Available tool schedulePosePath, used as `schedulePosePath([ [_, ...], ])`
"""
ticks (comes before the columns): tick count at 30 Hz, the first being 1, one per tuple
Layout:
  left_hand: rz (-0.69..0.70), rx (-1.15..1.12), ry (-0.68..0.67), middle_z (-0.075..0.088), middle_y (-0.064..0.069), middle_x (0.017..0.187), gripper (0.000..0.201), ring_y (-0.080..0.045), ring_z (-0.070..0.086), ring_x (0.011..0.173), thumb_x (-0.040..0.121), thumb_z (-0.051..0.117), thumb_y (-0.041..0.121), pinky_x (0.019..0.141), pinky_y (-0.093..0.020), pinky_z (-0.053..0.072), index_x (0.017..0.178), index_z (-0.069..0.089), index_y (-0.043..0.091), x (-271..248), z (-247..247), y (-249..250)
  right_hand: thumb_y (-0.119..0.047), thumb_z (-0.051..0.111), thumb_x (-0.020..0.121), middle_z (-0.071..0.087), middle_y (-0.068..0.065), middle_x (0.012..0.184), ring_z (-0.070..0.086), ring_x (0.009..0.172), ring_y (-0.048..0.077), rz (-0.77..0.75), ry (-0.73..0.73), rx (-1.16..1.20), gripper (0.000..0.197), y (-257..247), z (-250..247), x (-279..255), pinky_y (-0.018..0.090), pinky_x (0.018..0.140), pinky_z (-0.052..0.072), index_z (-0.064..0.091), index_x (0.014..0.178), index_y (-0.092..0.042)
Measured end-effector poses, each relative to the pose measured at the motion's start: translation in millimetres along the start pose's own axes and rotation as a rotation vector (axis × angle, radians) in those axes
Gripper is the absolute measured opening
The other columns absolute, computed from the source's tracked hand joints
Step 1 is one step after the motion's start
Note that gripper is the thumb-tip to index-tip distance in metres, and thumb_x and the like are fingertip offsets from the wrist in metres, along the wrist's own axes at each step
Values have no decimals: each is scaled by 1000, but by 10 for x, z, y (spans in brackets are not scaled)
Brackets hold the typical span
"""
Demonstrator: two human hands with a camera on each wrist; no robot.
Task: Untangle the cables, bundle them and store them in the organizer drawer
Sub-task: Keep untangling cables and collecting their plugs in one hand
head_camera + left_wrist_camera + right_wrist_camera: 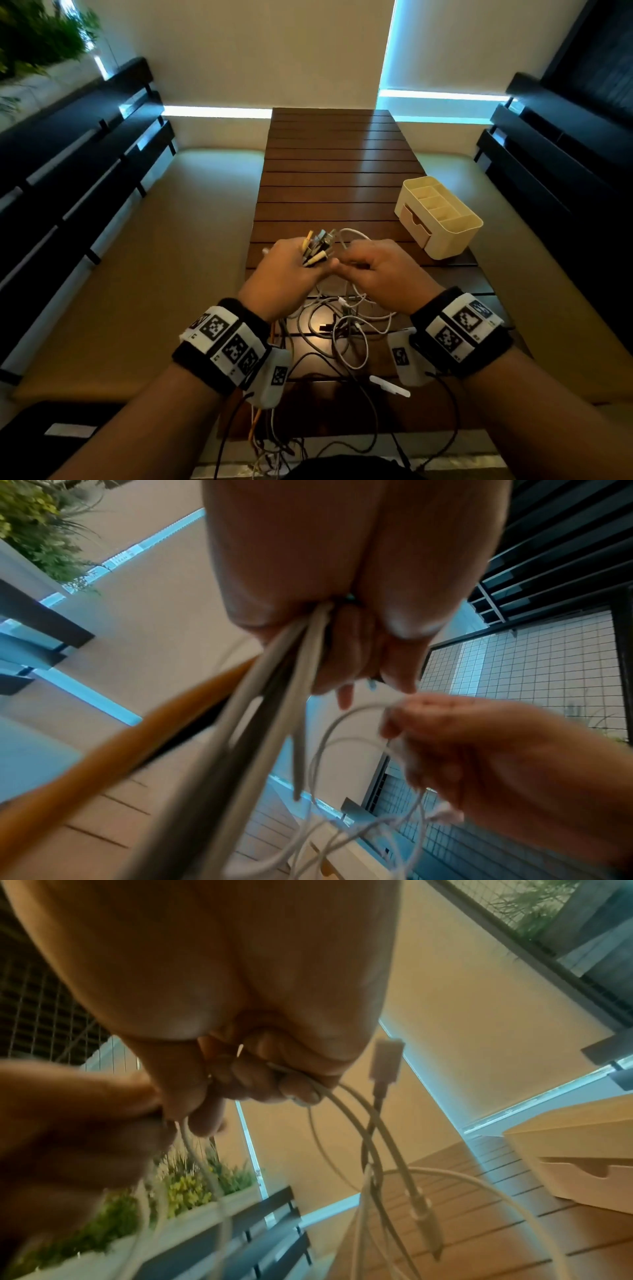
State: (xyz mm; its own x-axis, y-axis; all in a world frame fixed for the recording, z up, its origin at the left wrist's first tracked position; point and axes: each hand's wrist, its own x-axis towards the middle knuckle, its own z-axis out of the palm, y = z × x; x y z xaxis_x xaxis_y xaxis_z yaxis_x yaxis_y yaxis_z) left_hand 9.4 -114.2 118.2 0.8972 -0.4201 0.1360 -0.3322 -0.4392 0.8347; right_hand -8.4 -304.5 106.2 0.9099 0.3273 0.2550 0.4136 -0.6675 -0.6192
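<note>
Here, left hand [286, 263] grips stiff cable plugs [317, 246]; right hand [380, 270] pinches thin white cord [356, 236].

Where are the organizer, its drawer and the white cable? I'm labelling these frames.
organizer [460, 229]: head view, its outer side wall.
drawer [412, 219]: head view, its front panel.
white cable [356, 233]: head view, the loop above the right hand.

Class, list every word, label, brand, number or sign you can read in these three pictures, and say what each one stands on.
No text can be read.
Left wristband: square black-and-white coded markers with tiny marks beside them, too small to read.
Right wristband: the same kind of markers and tiny marks, too small to read.
Organizer, cables, table: no writing shows.
</note>
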Motion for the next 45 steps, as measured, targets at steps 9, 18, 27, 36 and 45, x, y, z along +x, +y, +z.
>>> schedulePosePath([
  [9, 16, -114, 134, 51, 8, 52, 27, -2, 42, 47, 87, 73, 26, 49, -17, 36, 66, 59, 17, -13, -17, -45, -34, 55, 99, 57, -4, 73, 54, 64, 8, 137, 72, 84, 20, 244, 37, -76, 16, 57, 44, 60, 81, -27],
  [18, -244, -221, 186, 42, 11, 46, 30, -6, 34, 40, 89, 71, 24, 48, -28, 31, 64, 56, 18, -105, -168, -274, -31, 50, 102, 57, -6, 84, 56, 76, 9, 245, 108, 53, 17, 491, 144, -93, 27, 68, 46, 60, 91, -24],
  [27, -44, -177, 279, 56, 7, 58, 14, 1, 44, 43, 87, 73, 19, 50, -19, 39, 91, 71, 6, 59, -232, -18, -26, 62, 96, 54, -16, 84, 54, 78, 1, 91, 22, 10, 12, 241, 182, -56, 16, 71, 39, 68, 87, -22],
  [36, -41, -293, -173, 45, 8, 51, 20, -8, 37, 42, 92, 66, 23, 43, -21, 33, 78, 60, 11, 3, -62, -95, -18, 60, 97, 55, -11, 84, 52, 73, 7, -21, 137, 102, 13, -11, -19, 0, 13, 66, 40, 63, 86, -25],
  [45, -116, -674, 28, 31, 5, 52, 22, -12, 22, 42, 83, 69, 23, 41, -21, 24, 68, 55, 17, -56, -230, -152, -43, 44, 102, 59, 3, 80, 54, 68, 13, 324, -102, 24, 33, 423, 111, -107, 31, 66, 47, 60, 87, -18],
])
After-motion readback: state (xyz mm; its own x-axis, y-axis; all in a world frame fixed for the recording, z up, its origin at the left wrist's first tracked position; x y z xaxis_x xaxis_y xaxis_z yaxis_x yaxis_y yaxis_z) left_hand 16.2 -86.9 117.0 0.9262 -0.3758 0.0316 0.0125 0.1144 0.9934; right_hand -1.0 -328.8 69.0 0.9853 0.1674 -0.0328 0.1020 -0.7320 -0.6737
